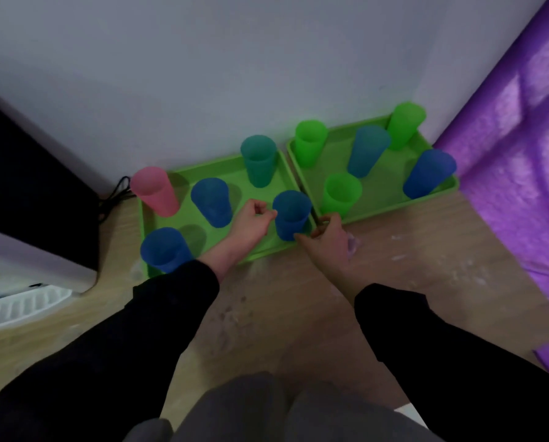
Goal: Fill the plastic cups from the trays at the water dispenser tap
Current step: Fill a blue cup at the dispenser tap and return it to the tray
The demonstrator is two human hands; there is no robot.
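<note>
Two green trays lie side by side on the floor against the wall. The left tray (263, 250) carries a pink cup (155, 191), a teal cup (259, 161) and three blue cups (212, 200) (164, 248) (290, 213). The right tray (384, 199) carries three green cups (309, 142) (341, 194) (405, 124) and two blue ones (367, 149) (429, 173). My left hand (252, 223) has curled fingers pinching the rim of the front-right blue cup. My right hand (329, 239) is spread beside that cup, thumb at its base, fingers at the seam between the trays.
The water dispenser (33, 199) stands at the left with its white drip grille (21, 309) near the floor. A black cable (115, 194) runs behind it. Purple fabric (515, 161) hangs at the right. My knees fill the bottom edge.
</note>
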